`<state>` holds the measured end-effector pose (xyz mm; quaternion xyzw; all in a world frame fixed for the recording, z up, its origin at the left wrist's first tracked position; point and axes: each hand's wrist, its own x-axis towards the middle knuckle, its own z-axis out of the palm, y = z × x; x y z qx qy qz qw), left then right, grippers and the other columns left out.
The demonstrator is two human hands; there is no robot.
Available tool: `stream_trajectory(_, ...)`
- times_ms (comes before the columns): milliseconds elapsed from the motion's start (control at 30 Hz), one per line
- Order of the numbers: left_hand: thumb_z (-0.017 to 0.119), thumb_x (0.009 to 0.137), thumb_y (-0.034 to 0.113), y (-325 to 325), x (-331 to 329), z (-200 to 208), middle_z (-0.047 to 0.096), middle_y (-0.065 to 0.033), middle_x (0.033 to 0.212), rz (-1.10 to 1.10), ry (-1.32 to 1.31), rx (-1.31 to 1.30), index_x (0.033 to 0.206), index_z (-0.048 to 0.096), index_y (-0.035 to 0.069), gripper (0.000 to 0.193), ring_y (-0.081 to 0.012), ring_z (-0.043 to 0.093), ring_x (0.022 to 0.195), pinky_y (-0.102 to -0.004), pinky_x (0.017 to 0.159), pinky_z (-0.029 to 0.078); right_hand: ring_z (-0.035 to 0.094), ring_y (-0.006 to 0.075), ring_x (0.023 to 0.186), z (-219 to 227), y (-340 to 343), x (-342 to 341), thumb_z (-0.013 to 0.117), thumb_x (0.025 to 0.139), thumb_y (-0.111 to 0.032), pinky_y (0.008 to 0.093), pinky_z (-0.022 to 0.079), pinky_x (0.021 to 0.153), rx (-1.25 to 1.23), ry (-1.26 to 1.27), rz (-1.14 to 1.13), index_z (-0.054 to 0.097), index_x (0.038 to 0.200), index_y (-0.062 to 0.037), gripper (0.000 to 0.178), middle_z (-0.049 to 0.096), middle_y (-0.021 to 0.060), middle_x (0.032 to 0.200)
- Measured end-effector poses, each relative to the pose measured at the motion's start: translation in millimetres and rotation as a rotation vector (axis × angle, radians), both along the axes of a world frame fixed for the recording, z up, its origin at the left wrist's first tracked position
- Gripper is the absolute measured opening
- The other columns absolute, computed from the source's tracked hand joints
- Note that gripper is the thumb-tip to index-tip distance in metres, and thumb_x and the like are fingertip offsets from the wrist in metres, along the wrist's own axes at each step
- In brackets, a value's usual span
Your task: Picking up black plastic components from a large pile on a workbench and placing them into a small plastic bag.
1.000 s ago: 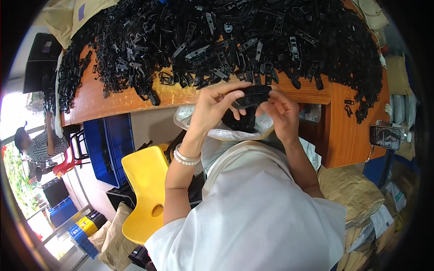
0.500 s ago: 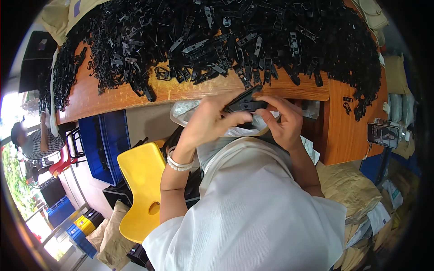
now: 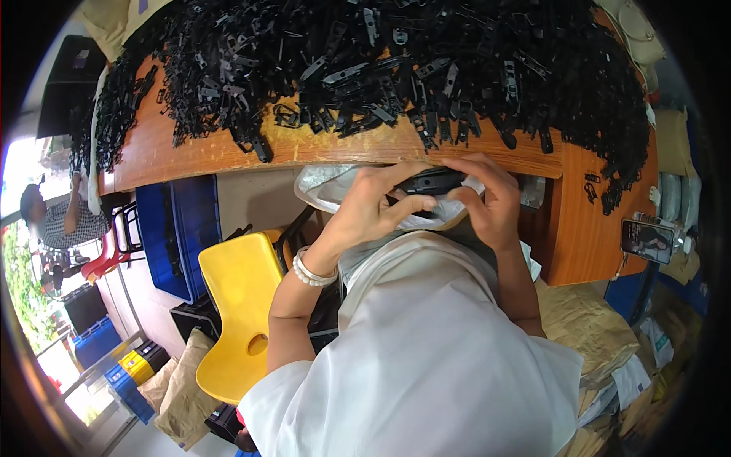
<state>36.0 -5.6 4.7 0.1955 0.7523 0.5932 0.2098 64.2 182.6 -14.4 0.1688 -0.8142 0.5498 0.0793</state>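
Between my two hands is an elongated black plastic part [image 3: 431,183], held just in front of the table's near edge. My left hand [image 3: 368,204], with a white bead bracelet at the wrist, grips its left end with thumb and fingers. My right hand [image 3: 493,204] pinches the right end, thumb below and fingers above. The fingers hide both ends of the part. An open white plastic bag [image 3: 324,189] lies under the hands, over my lap. Beyond them, a large heap of similar black plastic parts [image 3: 358,84] covers most of the wooden table [image 3: 320,146].
A yellow chair [image 3: 237,305] and blue crates [image 3: 181,236] stand to my left. On the right, a phone [image 3: 646,241] is mounted beside the table, above brown paper sacks [image 3: 582,316]. Another person [image 3: 65,221] sits at the far left.
The black part has gone from tilted, with pieces spread at an angle, to lying level and more compact between my fingers. My right fingers have moved over its top. The view has shifted slightly.
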Motion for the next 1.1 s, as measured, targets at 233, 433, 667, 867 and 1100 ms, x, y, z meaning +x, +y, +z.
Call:
stream_trajectory(233, 0.062, 0.073, 0.004, -39, -25, -39, 0.059, -0.0122, 0.076, 0.45, 0.477, -0.131, 0.094, 0.059, 0.0, 0.021, -0.0197, 0.057, 0.066, -0.0285, 0.06, 0.045, 0.058, 0.0148, 0.071, -14, -4, 3, 0.058, 0.077, 0.003, 0.0242, 0.046, 0.063, -0.047, -0.088, -0.081, 0.06, 0.101, 0.002, 0.024, 0.059, 0.0116, 0.089)
stream_trajectory(433, 0.05, 0.066, -0.008, -108, -65, -55, 0.052, -0.0115, 0.086, 0.582, 0.669, -0.906, 0.096, 0.059, 0.004, 0.034, -0.0282, 0.056, 0.073, -0.0304, 0.064, 0.046, 0.058, 0.0137, 0.065, -22, -3, 13, 0.054, 0.08, 0.002, 0.022, 0.045, 0.057, -0.02, -0.25, -0.011, 0.061, 0.097, 0.002, 0.018, 0.061, 0.0101, 0.086)
stream_trajectory(667, 0.053, 0.063, -0.005, -126, -86, -45, 0.052, -0.0112, 0.099, 0.245, 0.746, -0.936, 0.093, 0.06, 0.004, 0.032, -0.0302, 0.056, 0.082, -0.0356, 0.068, 0.047, 0.058, 0.0159, 0.063, -27, 4, 16, 0.054, 0.079, 0.001, 0.0233, 0.046, 0.059, -0.005, -0.272, -0.03, 0.061, 0.094, 0.0017, 0.016, 0.061, 0.0094, 0.078)
stream_trajectory(867, 0.055, 0.064, -0.002, -122, -89, -39, 0.054, -0.0106, 0.103, 0.168, 0.81, -0.953, 0.087, 0.061, 0.003, 0.024, -0.0284, 0.057, 0.087, -0.0343, 0.071, 0.048, 0.058, 0.0152, 0.064, -28, 8, 17, 0.054, 0.08, 0.001, 0.0224, 0.046, 0.057, -0.024, -0.264, -0.057, 0.061, 0.093, 0.0026, 0.015, 0.06, 0.0095, 0.077)
stream_trajectory(1100, 0.058, 0.066, -0.001, -127, -89, -42, 0.056, -0.0106, 0.096, 0.13, 0.821, -0.924, 0.081, 0.057, 0.002, 0.016, -0.0305, 0.057, 0.073, -0.0348, 0.062, 0.048, 0.057, 0.013, 0.064, -28, 24, 15, 0.055, 0.081, -0.001, 0.0226, 0.045, 0.058, -0.024, -0.244, -0.182, 0.062, 0.092, 0.003, 0.014, 0.061, 0.0086, 0.08)
